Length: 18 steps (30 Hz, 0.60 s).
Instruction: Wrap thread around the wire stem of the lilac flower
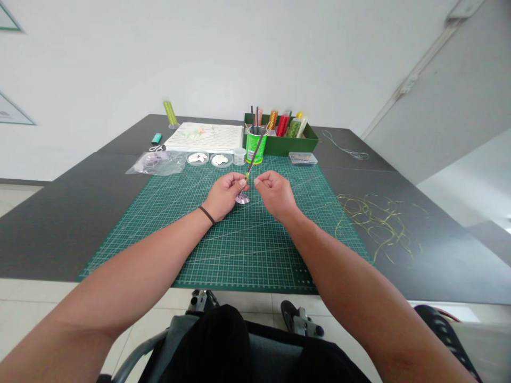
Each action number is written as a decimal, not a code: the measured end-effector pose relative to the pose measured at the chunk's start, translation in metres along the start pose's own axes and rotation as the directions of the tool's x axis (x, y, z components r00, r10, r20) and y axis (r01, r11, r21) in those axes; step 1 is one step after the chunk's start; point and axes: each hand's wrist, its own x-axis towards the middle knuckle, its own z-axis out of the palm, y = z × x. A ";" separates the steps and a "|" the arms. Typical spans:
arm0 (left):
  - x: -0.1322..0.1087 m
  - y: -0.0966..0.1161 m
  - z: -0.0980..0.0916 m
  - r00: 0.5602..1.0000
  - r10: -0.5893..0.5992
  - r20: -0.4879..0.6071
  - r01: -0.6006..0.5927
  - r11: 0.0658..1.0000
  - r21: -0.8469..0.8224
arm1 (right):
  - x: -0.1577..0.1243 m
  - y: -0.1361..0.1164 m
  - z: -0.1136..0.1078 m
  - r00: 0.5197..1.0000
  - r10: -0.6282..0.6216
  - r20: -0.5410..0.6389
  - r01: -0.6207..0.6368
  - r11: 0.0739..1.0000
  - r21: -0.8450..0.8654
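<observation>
My left hand is closed around a thin dark stick that tilts up and to the right above the cutting mat. Below the fingers, a pale lilac, petal-like piece hangs at the stick's lower end. A bit of yellow-green shows on the stick just above my thumb. Close by on the right, my right hand is pinched, thumb against fingers, apart from the stick. Whatever it may hold is too fine to make out. The green cutting mat lies under both hands.
Behind my hands stand a green can with sticks, a small white tub and two shallow dishes of white pieces. A green box holds colored rolls. Yellow-green cord lies tangled at right; a plastic bag lies left.
</observation>
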 end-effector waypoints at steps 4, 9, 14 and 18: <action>-0.001 0.001 0.000 1.000 -0.020 0.014 0.020 1.000 -0.016 | 0.001 0.002 0.000 1.000 0.000 -0.006 0.000 1.000 -0.007; 0.000 -0.001 0.001 0.998 -0.047 0.041 0.050 0.997 -0.060 | 0.002 0.003 0.000 1.000 0.017 -0.005 -0.017 1.000 -0.007; 0.000 -0.002 0.001 0.990 -0.103 0.099 0.116 0.983 -0.144 | 0.003 0.006 0.000 0.999 0.042 -0.004 -0.042 0.999 0.008; 0.000 0.000 0.002 0.974 -0.151 0.171 0.189 0.953 -0.239 | 0.004 0.009 -0.001 0.998 0.059 0.009 -0.060 0.998 0.028</action>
